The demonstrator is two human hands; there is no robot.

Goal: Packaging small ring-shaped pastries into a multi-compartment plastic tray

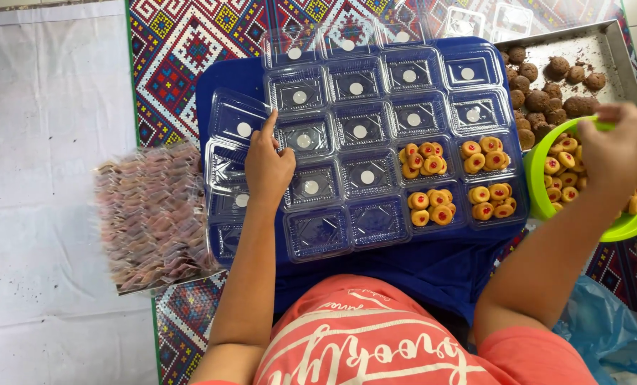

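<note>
In the green bowl (621, 227) the right hand (613, 153) — grip closed among cookies (562, 165); left hand (267, 166) flat on trays (311, 187).

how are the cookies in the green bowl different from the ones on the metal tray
The bowl cookies are yellow with red centres; the tray cookies are plain dark brown balls. The bowl cookies are heaped in a round green bowl under the right hand; the tray cookies lie on a flat metal tray among crumbs. Both are small and unpacked.
</note>
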